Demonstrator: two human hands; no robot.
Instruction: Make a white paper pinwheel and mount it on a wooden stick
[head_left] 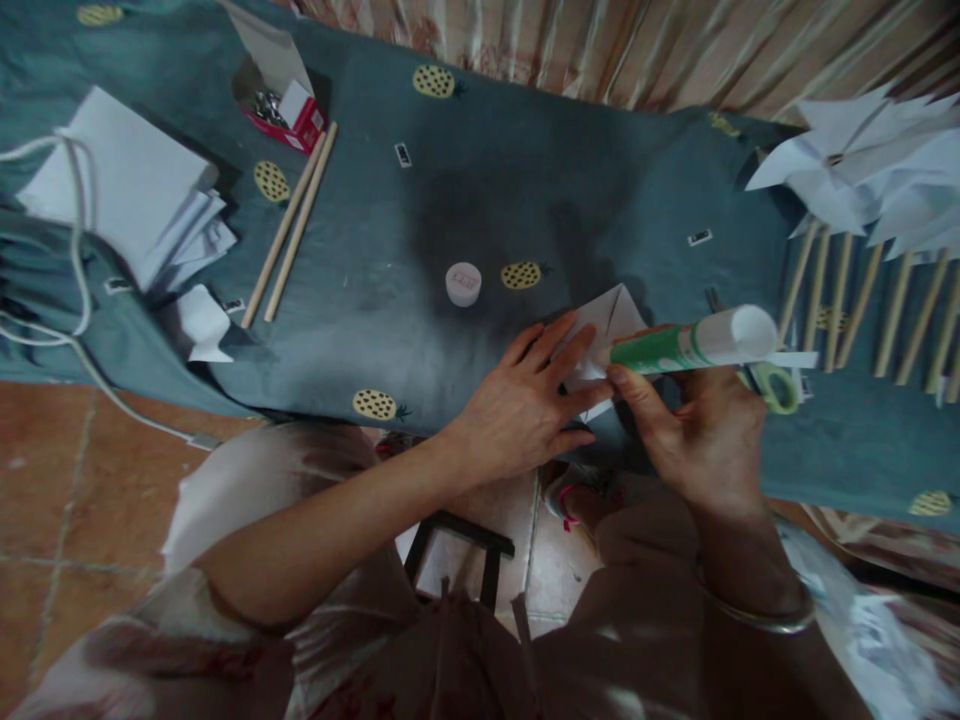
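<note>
Lying beneath the hands: a folded white paper piece (622, 308) with creases, near the front edge of the worktop (360, 250), partly covered by the fingers.
Glue stick: a thick green and white cylindrical glue stick (660, 350), slanting over the paper; contact between its end and the paper cannot be told.
Right hand: grip of the right hand (709, 430) closed around the glue stick, thumb along its side.
Left hand: grip of the left hand (517, 410) unclosed, fingers spread across the paper.
Cap: a round white plastic cap (463, 285), left of the paper.
Scissors: pale green scissors handles (785, 405), partly hidden beside the right hand.
Right end: white paper pinwheels on wooden sticks (832, 180).
Left end: two pale wooden rods (284, 230) beside an open red-and-white cardboard box (307, 130) with shiny bits inside; farther left, a white paper stack (127, 180).
Worktop cover: teal cloth, yellow pineapple print.
</note>
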